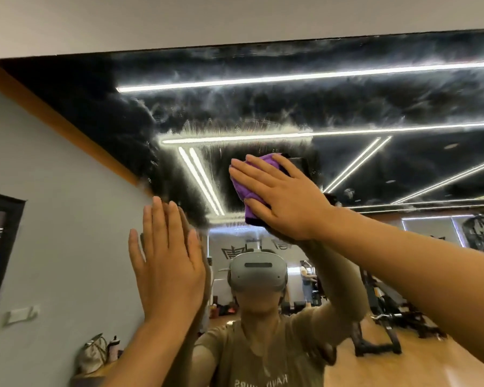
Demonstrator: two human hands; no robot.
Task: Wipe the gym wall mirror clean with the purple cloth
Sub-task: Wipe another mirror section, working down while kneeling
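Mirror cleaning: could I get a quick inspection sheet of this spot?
Surface: mirror smeared with hazy streaks across its upper part.
Job's things: purple cloth pressed flat on the glass.
Clutter: bag and bottle by the grey wall.
Hands: right hand presses the cloth; left hand flat, fingers straight, at the mirror.
Cables: nothing seen.
Surroundings: gym machines and ceiling light strips reflected.

Wall mirror [347, 107], upper part streaked with whitish smears. Pressed against it: purple cloth [252, 188], under flat right hand [285, 202]. Below-left of cloth: left hand [165, 263], fingers straight, against glass.
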